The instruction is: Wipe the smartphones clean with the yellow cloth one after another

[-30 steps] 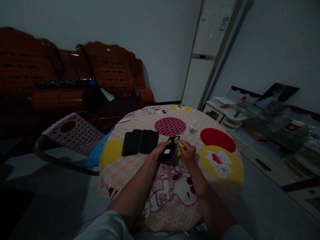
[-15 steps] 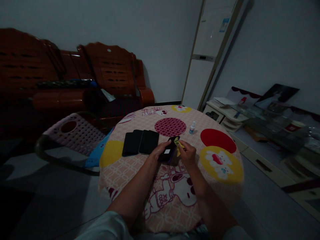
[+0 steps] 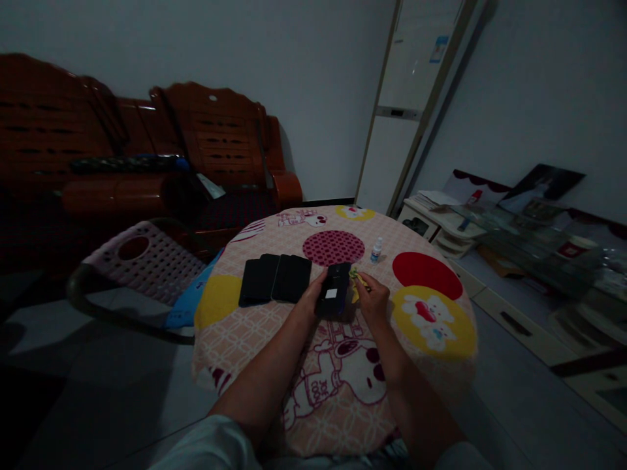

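My left hand is closed on the left side of a dark smartphone, held above the table with its back up; a small white label shows on it. In my right hand a yellow patterned cloth is pinched, against or just beside the phone's right edge. Several dark, flat, phone-like slabs lie overlapping on the tablecloth, left of my left hand. Beyond my right hand stands a small clear bottle with a white cap and a blue label.
A patterned cloth covers the round table. To the left are a woven chair with a blue bag and a wooden sofa. A low cabinet with a glass top stands right; a tall white air conditioner is behind.
The cloth has moved from the phone's upper back to its right edge, with my right hand shifting slightly right. The phone has turned a little more upright and its back shows more fully.
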Action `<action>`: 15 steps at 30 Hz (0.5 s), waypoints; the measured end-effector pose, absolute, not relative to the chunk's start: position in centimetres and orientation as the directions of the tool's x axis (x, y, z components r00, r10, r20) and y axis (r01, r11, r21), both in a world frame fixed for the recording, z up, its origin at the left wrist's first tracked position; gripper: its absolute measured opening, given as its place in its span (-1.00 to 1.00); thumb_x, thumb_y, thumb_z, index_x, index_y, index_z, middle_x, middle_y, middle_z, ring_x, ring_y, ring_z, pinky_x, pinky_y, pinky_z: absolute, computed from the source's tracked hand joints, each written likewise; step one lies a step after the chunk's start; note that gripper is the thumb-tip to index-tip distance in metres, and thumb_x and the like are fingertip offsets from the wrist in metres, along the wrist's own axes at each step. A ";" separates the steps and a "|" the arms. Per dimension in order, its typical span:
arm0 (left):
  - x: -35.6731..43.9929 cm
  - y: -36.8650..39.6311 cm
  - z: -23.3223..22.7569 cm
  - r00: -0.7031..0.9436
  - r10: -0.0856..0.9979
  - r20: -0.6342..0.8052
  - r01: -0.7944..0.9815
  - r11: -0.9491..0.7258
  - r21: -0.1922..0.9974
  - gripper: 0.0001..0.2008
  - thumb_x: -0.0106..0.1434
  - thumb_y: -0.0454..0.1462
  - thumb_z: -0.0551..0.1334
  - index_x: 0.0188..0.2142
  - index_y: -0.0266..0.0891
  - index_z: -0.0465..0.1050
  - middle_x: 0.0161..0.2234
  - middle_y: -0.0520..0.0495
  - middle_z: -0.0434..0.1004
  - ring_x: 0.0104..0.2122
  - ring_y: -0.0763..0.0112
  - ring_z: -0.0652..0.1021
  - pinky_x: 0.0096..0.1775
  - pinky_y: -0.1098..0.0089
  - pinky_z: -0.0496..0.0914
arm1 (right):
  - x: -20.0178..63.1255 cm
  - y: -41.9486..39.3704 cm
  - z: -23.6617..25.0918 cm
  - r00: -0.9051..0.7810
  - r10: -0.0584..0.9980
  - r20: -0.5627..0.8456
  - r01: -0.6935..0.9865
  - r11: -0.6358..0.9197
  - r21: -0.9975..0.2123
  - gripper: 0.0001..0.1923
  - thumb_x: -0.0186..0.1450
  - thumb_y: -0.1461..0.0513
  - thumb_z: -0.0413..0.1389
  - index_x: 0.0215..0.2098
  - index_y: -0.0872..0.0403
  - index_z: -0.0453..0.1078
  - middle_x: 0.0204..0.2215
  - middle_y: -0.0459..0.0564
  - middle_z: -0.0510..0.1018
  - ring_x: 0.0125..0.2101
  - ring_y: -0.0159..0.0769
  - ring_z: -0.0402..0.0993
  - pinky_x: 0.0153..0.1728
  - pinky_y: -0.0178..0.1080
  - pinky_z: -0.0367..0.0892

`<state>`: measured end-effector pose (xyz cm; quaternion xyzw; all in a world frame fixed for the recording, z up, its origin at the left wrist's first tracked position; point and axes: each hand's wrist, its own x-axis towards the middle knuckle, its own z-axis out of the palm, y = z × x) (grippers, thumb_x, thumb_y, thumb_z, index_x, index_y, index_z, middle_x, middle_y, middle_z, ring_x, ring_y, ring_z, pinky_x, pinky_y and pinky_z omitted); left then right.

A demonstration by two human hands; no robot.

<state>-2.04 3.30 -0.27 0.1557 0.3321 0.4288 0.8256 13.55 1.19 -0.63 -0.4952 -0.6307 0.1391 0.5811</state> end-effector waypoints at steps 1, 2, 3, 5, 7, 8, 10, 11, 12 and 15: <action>-2.1 3.3 -0.2 0.408 0.825 -0.392 -0.654 0.564 0.504 -0.44 0.31 0.05 -0.02 -0.21 -0.42 0.49 -0.38 -0.23 0.59 -0.42 0.30 0.58 -0.27 0.32 0.45 | 13.5 1.2 -0.6 0.173 0.788 0.591 0.457 0.467 -0.757 -0.75 0.24 0.17 0.09 -0.23 0.11 0.54 -0.33 0.06 0.64 -0.37 -0.21 0.56 -0.36 -0.26 0.41; -2.2 3.3 -0.1 0.396 0.845 -0.359 -0.700 0.531 0.477 -0.37 0.31 0.09 -0.08 -0.17 -0.42 0.48 -0.34 -0.25 0.59 -0.38 0.27 0.59 -0.24 0.29 0.46 | 13.5 1.2 -0.6 0.178 0.790 0.587 0.452 0.464 -0.762 -0.75 0.24 0.17 0.10 -0.23 0.11 0.55 -0.33 0.06 0.64 -0.38 -0.21 0.56 -0.36 -0.26 0.41; -2.3 3.3 0.0 0.381 0.867 -0.321 -0.742 0.494 0.454 -0.30 0.29 0.14 -0.14 -0.13 -0.42 0.46 -0.30 -0.27 0.58 -0.33 0.23 0.59 -0.20 0.25 0.45 | 13.4 1.1 -0.6 0.182 0.790 0.586 0.447 0.464 -0.765 -0.75 0.24 0.17 0.10 -0.23 0.11 0.55 -0.33 0.06 0.64 -0.38 -0.21 0.56 -0.36 -0.26 0.41; -2.5 3.2 0.1 0.347 0.905 -0.248 -0.810 0.422 0.408 -0.20 0.24 0.20 -0.22 -0.07 -0.41 0.43 -0.22 -0.31 0.56 -0.24 0.16 0.58 -0.14 0.17 0.44 | 13.3 1.1 -0.6 0.179 0.786 0.591 0.447 0.470 -0.761 -0.75 0.24 0.17 0.10 -0.23 0.10 0.55 -0.33 0.06 0.64 -0.36 -0.21 0.56 -0.34 -0.26 0.41; -2.5 3.1 0.2 0.325 0.920 -0.218 -0.850 0.385 0.358 -0.16 0.21 0.24 -0.25 -0.05 -0.40 0.41 -0.19 -0.33 0.55 -0.18 0.11 0.56 -0.11 0.10 0.42 | 13.2 1.0 -0.5 0.174 0.785 0.595 0.453 0.473 -0.756 -0.75 0.24 0.17 0.09 -0.23 0.11 0.55 -0.32 0.07 0.64 -0.34 -0.20 0.56 -0.33 -0.26 0.41; -2.4 3.1 0.1 0.318 0.923 -0.217 -0.862 0.377 0.338 -0.17 0.22 0.23 -0.25 -0.05 -0.40 0.41 -0.19 -0.33 0.54 -0.16 0.09 0.55 -0.11 0.07 0.41 | 13.1 1.0 -0.5 0.168 0.786 0.595 0.456 0.473 -0.754 -0.75 0.24 0.17 0.09 -0.23 0.11 0.55 -0.32 0.07 0.64 -0.34 -0.20 0.55 -0.32 -0.26 0.41; -2.3 3.1 0.0 0.315 0.920 -0.233 -0.870 0.378 0.317 -0.24 0.26 0.18 -0.22 -0.07 -0.40 0.41 -0.21 -0.33 0.54 -0.18 0.07 0.55 -0.12 0.03 0.41 | 13.1 0.9 -0.5 0.156 0.789 0.594 0.462 0.473 -0.750 -0.76 0.24 0.18 0.09 -0.23 0.11 0.54 -0.32 0.06 0.63 -0.35 -0.21 0.55 -0.33 -0.26 0.41; -2.2 3.2 -0.1 0.314 0.918 -0.242 -0.868 0.381 0.319 -0.28 0.28 0.15 -0.20 -0.08 -0.40 0.41 -0.23 -0.33 0.54 -0.21 0.08 0.56 -0.14 0.04 0.42 | 13.0 0.9 -0.6 0.151 0.790 0.595 0.463 0.475 -0.748 -0.75 0.24 0.18 0.09 -0.23 0.11 0.54 -0.33 0.06 0.63 -0.35 -0.21 0.55 -0.33 -0.26 0.41; -2.2 3.2 -0.2 0.316 0.916 -0.246 -0.864 0.385 0.325 -0.32 0.30 0.12 -0.17 -0.09 -0.40 0.41 -0.24 -0.32 0.54 -0.24 0.09 0.57 -0.17 0.06 0.43 | 13.0 0.9 -0.7 0.149 0.789 0.596 0.463 0.478 -0.747 -0.75 0.24 0.18 0.09 -0.23 0.11 0.54 -0.33 0.06 0.63 -0.35 -0.21 0.55 -0.33 -0.26 0.41; -2.2 3.4 -0.5 0.335 0.910 -0.245 -0.833 0.407 0.374 -0.46 0.32 0.02 -0.06 -0.12 -0.40 0.42 -0.28 -0.29 0.55 -0.37 0.19 0.57 -0.30 0.20 0.46 | 13.0 1.1 -0.9 0.155 0.779 0.607 0.456 0.489 -0.744 -0.75 0.23 0.18 0.10 -0.23 0.15 0.54 -0.32 0.09 0.63 -0.33 -0.19 0.55 -0.30 -0.24 0.41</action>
